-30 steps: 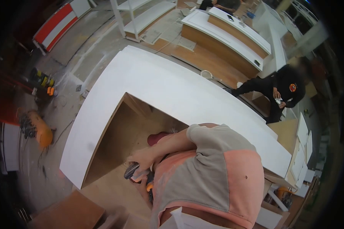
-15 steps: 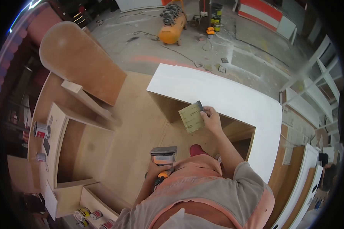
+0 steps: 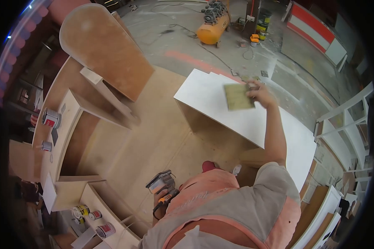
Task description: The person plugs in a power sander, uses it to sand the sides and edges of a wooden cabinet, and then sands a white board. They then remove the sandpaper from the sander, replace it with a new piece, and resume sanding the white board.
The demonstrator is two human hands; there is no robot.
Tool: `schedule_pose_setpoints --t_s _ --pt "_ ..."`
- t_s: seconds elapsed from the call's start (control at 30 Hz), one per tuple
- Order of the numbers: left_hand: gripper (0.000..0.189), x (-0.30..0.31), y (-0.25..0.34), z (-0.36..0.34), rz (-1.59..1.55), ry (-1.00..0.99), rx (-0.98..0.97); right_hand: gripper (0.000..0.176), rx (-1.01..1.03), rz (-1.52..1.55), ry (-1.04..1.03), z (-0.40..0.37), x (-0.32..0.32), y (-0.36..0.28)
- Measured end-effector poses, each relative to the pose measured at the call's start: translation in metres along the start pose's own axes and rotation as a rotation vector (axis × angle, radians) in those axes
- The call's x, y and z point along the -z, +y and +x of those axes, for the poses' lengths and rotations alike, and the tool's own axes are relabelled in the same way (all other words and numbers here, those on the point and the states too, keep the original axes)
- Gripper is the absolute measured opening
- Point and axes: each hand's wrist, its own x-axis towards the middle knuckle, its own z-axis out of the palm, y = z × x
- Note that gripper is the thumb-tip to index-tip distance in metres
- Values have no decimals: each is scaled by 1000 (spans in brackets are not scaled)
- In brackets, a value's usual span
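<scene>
In the head view, my right hand (image 3: 262,95) pinches a square yellowish-green sheet of sandpaper (image 3: 238,97) by its edge. The sheet is slightly smeared by motion and appears above the white top (image 3: 205,85) of a cabinet; whether it touches is not visible. Lower down, my left hand (image 3: 158,196) is wrapped round an orange-and-black electric sander (image 3: 169,196) close to my shirt. The sander's flat pad (image 3: 158,181) faces up and away from me, tilted. Part of the left hand is hidden behind the tool.
Left stands a curved wooden counter (image 3: 72,108) bearing paint cans (image 3: 51,118). A rounded brown board (image 3: 106,50) leans behind it. More cans (image 3: 105,230) sit at lower left. An orange air compressor (image 3: 212,30) and cables lie on the far floor. White shelving frames (image 3: 340,128) stand right.
My right hand has carried the sandpaper from the cabinet's open front up and away over its white top. The sander in my left hand has turned and shifted left. The view has shifted too.
</scene>
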Motion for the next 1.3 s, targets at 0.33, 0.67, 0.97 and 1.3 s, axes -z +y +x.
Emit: schedule_pose_setpoints --t_s 0.33,0.67,0.97,1.3 --pt "31 -8 -4 -3 -29 98 72 58 120 -110 414 60 43 33" --pt "32 -26 -4 6 -24 132 118 28 165 -108 372 19 20 81" --pt "32 -33 -6 13 -37 133 138 19 73 45 410 -5 17 77" --pt "33 -32 -10 10 -61 151 141 16 47 24 444 -28 1 52"
